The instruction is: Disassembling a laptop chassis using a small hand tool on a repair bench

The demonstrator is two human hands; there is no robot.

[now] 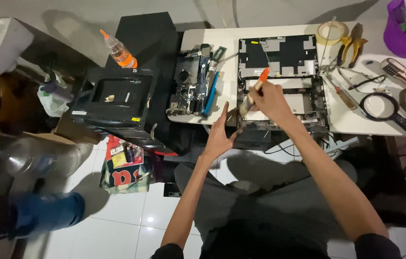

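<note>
Holding a small brush with an orange handle (259,82), the right hand (271,100) has its fingers closed round the shaft, bristles down at the near left part of the opened laptop base, a dark plastic shell with pale metal plates (282,91). The left hand (219,136) lies open against that shell's near left corner — fingers spread, clasping nothing, steadying only.

The shell sits on the white surface (203,36), its near edge at or slightly over the rim; which of the two cannot be told.

Risks, as judged:
- The shell could slip off the near rim if the open hand lets go while the brush presses down.
- Dust or bristles may catch on loose wires at the shell's right side, pulling them.
- The blue circuit board (192,86) lies just beside the shell on the left, also near the rim — a sideways elbow movement could knock it to the floor.

Room: the right of the surface is crowded by yellow-handled pliers (351,48), a roll of tape (330,32) and a black-rimmed magnifying glass (380,106). A black printer (116,98) stands left, below. Free travel lies mainly toward the person's lap.
</note>
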